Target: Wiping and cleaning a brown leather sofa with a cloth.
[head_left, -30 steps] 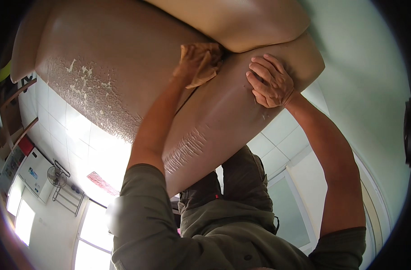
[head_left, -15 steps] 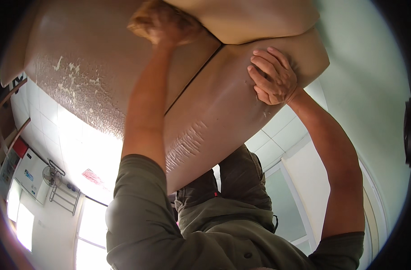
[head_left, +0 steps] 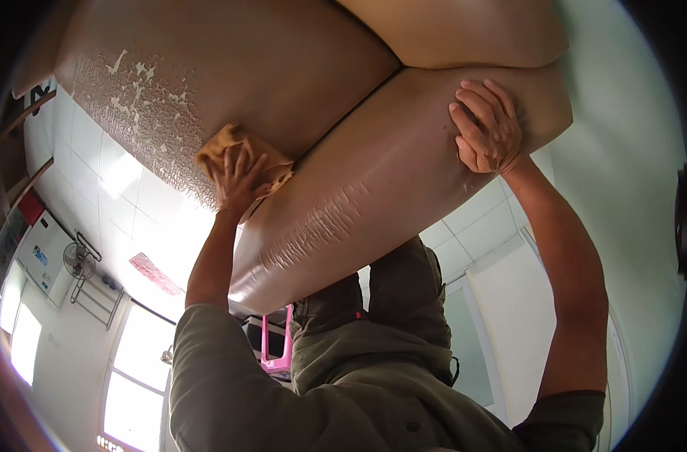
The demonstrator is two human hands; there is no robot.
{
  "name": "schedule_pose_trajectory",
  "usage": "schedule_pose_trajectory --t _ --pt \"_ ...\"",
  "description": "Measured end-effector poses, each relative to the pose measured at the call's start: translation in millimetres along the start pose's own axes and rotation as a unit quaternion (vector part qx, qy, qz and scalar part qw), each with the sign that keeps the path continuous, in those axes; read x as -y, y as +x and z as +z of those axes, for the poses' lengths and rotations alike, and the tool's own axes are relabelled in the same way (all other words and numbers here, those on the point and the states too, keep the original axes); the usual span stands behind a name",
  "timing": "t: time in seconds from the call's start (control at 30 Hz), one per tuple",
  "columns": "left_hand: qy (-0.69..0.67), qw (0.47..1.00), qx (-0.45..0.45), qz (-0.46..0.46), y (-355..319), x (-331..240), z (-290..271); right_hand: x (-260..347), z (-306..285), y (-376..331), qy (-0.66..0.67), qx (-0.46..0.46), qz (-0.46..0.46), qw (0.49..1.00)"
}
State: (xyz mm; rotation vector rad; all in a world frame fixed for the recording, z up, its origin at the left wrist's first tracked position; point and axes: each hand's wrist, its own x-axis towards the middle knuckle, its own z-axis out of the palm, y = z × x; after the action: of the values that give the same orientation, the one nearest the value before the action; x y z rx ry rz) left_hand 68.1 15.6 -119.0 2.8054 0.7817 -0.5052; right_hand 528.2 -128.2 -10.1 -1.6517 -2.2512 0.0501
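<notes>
A brown leather sofa (head_left: 283,83) fills the top of the view, its left cushion flaking in pale patches (head_left: 144,105). My left hand (head_left: 238,181) presses a crumpled tan cloth (head_left: 242,147) against the sofa, close to the seam between two cushions. My right hand (head_left: 488,128) rests with bent fingers on the smooth cushion (head_left: 388,181) to the right and holds nothing. My olive sleeves and trousers (head_left: 373,354) take up the lower middle.
Pale floor tiles (head_left: 132,196) lie around the sofa. A pink stool (head_left: 277,343) shows beside my legs. A small fan (head_left: 78,262), a white appliance (head_left: 38,256) and bright windows (head_left: 136,377) sit at the lower left. A pale wall (head_left: 629,151) runs along the right.
My left hand has swept the cloth from the sofa's upper part down and left to the seam by the flaking patch. My right hand has stayed on the cushion.
</notes>
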Motion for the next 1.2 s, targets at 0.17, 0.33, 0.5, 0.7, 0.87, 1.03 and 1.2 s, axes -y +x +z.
schedule_pose_trajectory --t 0.17,0.33,0.5,0.7,0.87,1.03,1.2 --pt "-0.025 0.999 -0.037 -0.016 19.3 8.7 10.8 -0.4 4.7 -1.3 0.001 -0.007 -0.004 1.000" --pt "-0.048 0.971 -0.144 -0.186 148.2 -0.7 -41.1 -1.8 0.6 1.5 -0.010 -0.001 -0.020 1.000" --pt "-0.293 0.934 -0.134 -0.156 248.4 -40.2 -102.3 -2.1 -0.3 -0.5 -0.035 0.011 -0.015 0.999" --pt "-0.049 0.986 -0.084 0.138 237.1 -111.1 -3.6 1.3 5.7 6.7 -0.031 0.009 -0.027 0.999" --pt "-0.490 0.864 0.015 0.117 133.7 -82.2 18.7 -1.2 3.5 5.2 -0.037 0.015 -0.029 0.999" --pt "-0.563 0.798 0.185 -0.108 -1.0 -13.9 26.1 -1.3 1.8 5.1 -0.035 0.003 -0.025 0.999" --pt "-0.635 0.667 0.200 -0.335 -84.0 5.3 24.0 -1.6 -2.9 2.6 -0.039 0.007 -0.016 0.999"
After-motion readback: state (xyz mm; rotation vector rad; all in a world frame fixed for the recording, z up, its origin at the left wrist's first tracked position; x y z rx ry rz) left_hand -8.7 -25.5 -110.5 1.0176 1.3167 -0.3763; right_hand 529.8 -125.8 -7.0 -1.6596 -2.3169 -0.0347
